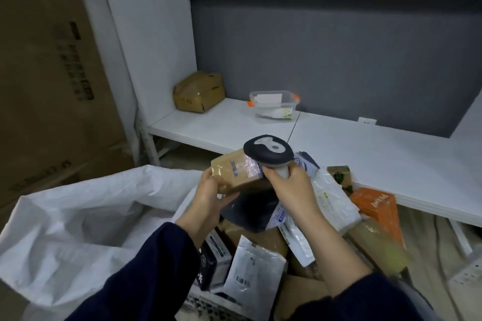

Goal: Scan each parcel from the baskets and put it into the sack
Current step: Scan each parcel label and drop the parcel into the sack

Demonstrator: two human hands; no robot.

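Head view, scanning step. Brown taped parcel (234, 174) raised just above the basket (208, 305), gripped at its near end by the left hand (208, 200), fingers (210, 176) curled round the edge and thumb beneath. Far end left bare, apparently to keep the glossy taped face and its label open to the reader.

Handheld scanner (268, 150) clenched by its handle in the right hand (289, 187), head tipped down over the parcel's far end. Actual contact between the two not discernible. Close pairing judged deliberate: short range for a code under shiny tape, both items steadied in the air over the basket rather than set down.

White sack (78, 216) just left of the basket, mouth slumped open toward the person, presumably for a short sideways drop from the left hand once the parcel is read.

Other parcels heaped in the basket below the hands:
- white mailer (255, 271) at the near side
- dark pouch (250, 211) directly under the raised parcel
- orange carton (375, 206) at the right of the heap

Task judged well short of done.

Beyond the basket, white counter (365, 154) carrying a dented cardboard box (199, 91) and a clear plastic tub (273, 105), both well apart from the work.
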